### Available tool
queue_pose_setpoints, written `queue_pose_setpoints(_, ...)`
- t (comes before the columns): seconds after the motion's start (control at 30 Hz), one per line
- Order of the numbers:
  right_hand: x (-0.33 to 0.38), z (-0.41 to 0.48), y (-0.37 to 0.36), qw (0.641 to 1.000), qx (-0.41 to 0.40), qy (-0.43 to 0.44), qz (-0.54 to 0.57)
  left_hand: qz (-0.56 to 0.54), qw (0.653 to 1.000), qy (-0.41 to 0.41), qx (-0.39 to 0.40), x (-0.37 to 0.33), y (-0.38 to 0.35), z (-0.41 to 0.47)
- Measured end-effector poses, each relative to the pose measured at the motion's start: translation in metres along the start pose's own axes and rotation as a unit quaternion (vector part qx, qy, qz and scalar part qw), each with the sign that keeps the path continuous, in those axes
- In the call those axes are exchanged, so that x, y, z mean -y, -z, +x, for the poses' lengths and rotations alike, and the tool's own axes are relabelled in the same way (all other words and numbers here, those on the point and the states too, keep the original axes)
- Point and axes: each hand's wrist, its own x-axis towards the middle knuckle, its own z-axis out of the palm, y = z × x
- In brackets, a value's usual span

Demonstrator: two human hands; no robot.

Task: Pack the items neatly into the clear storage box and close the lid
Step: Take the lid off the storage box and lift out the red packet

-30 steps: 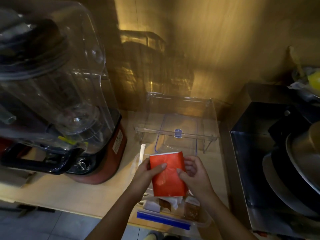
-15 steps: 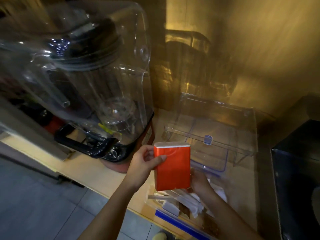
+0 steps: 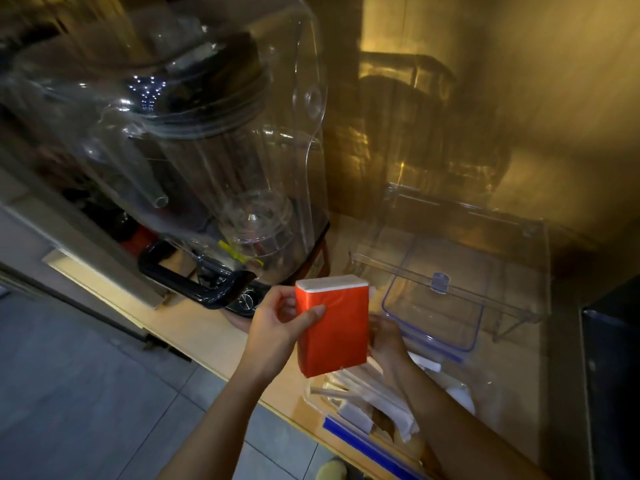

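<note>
My left hand grips an orange tissue pack with a white top, held upright above the counter. My right hand sits just behind the pack's right edge, partly hidden; its hold on the pack is unclear. Below the pack stands the clear storage box with a blue latch, holding wrapped straws and small packets. Its blue-rimmed lid lies flat on the counter beyond the box.
A large blender under a clear cover stands on the left of the wooden counter. A clear acrylic riser straddles the lid. A dark metal unit borders the right. Grey floor tiles lie below the counter edge.
The view has swung left. The pack stays in my left hand; my right hand has slipped from the pack's front to behind its right edge.
</note>
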Motion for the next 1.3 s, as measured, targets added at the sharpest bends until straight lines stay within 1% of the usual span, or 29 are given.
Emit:
queue_pose_setpoints(0.03,-0.002,-0.001,0.005,0.998,-0.023,0.046,-0.035,-0.003,1.0,-0.003,-0.009,-0.002,0.0,0.0)
queue_pose_setpoints(0.1,-0.007,-0.005,0.019,0.983,-0.04,0.123,-0.132,-0.016,1.0,-0.006,-0.022,-0.005,-0.002,0.0)
queue_pose_setpoints(0.17,-0.008,-0.016,0.036,0.968,0.008,0.169,-0.188,-0.03,0.999,-0.009,-0.032,-0.008,-0.003,0.001)
queue_pose_setpoints(0.23,-0.002,-0.023,0.052,0.939,0.053,0.186,-0.284,-0.032,0.999,-0.013,-0.036,-0.009,-0.004,0.003)
queue_pose_setpoints(0.3,0.003,-0.024,0.065,0.884,0.075,0.198,-0.417,-0.022,0.999,-0.02,-0.034,-0.011,-0.007,0.004)
queue_pose_setpoints(0.33,0.007,-0.024,0.07,0.842,0.089,0.199,-0.493,-0.018,0.999,-0.022,-0.034,-0.012,-0.009,0.005)
queue_pose_setpoints(0.4,0.007,-0.023,0.075,0.744,0.122,0.187,-0.63,-0.019,0.999,-0.019,-0.03,-0.012,-0.013,0.006)
queue_pose_setpoints(0.43,0.006,-0.024,0.076,0.718,0.131,0.181,-0.66,-0.021,0.999,-0.018,-0.027,-0.012,-0.015,0.006)
queue_pose_setpoints(0.47,0.003,-0.025,0.076,0.699,0.142,0.186,-0.676,-0.022,0.999,-0.017,-0.025,-0.011,-0.017,0.006)
queue_pose_setpoints(0.53,-0.007,-0.025,0.076,0.675,0.142,0.223,-0.689,-0.022,0.999,-0.017,-0.023,-0.01,-0.019,0.006)
queue_pose_setpoints(0.6,-0.014,-0.02,0.074,0.679,0.107,0.22,-0.692,-0.022,0.999,-0.014,-0.019,-0.008,-0.022,0.006)
queue_pose_setpoints(0.67,-0.019,-0.013,0.074,0.691,0.089,0.169,-0.697,-0.019,1.0,-0.007,-0.016,-0.004,-0.023,0.008)
queue_pose_setpoints(0.7,-0.022,-0.01,0.074,0.689,0.09,0.137,-0.706,-0.015,1.0,-0.005,-0.014,-0.002,-0.024,0.007)
queue_pose_setpoints(0.77,-0.024,-0.006,0.073,0.673,0.091,0.085,-0.729,-0.008,1.0,-0.003,-0.011,0.002,-0.025,0.006)
queue_pose_setpoints(0.83,-0.026,-0.002,0.072,0.668,0.091,0.069,-0.735,-0.003,1.0,-0.002,-0.013,0.005,-0.025,0.005)
queue_pose_setpoints(0.9,-0.024,-0.003,0.07,0.676,0.101,0.079,-0.725,-0.004,1.0,-0.002,-0.016,0.008,-0.024,0.005)
queue_pose_setpoints(1.0,-0.025,-0.006,0.073,0.715,0.13,0.119,-0.676,-0.003,1.0,-0.008,-0.018,0.011,-0.024,0.006)
queue_pose_setpoints(1.03,-0.026,-0.01,0.075,0.718,0.144,0.126,-0.669,0.0,1.0,-0.011,-0.012,0.01,-0.024,0.006)
queue_pose_setpoints(1.1,-0.03,-0.014,0.082,0.707,0.172,0.139,-0.671,0.008,1.0,-0.023,0.02,0.009,-0.026,0.006)
queue_pose_setpoints(1.17,-0.034,-0.019,0.087,0.694,0.192,0.143,-0.679,0.03,0.996,-0.044,0.073,0.01,-0.029,0.007)
queue_pose_setpoints(1.2,-0.036,-0.02,0.089,0.683,0.2,0.144,-0.687,0.058,0.992,-0.058,0.098,0.012,-0.031,0.007)
queue_pose_setpoints(1.27,-0.04,-0.022,0.093,0.664,0.204,0.151,-0.704,0.158,0.973,-0.096,0.135,0.016,-0.037,0.01)
queue_pose_setpoints(1.3,-0.042,-0.023,0.094,0.667,0.188,0.152,-0.704,0.208,0.96,-0.12,0.146,0.019,-0.042,0.011)
